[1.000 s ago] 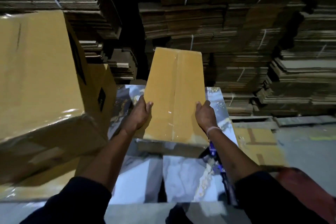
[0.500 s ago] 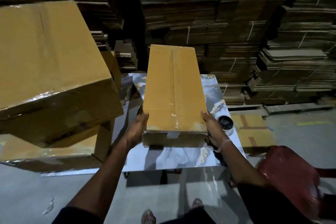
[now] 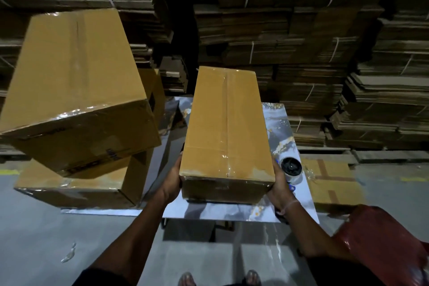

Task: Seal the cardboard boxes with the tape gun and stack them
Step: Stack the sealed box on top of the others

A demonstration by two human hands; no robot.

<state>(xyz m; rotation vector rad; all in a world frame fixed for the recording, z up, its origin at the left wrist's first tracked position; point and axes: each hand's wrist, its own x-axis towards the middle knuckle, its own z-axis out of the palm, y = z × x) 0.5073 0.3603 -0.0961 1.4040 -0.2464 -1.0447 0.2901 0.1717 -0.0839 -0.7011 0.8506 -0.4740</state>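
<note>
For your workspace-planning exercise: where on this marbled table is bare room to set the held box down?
Bare tabletop runs along the held box's right, beyond the tape roll, and in a strip between it and the stacked boxes. The table's left is crowded by that stack.

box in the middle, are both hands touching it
Touching. The head view shows the left hand pressed against the box's left side and the right hand against its right side, no gap.
</note>
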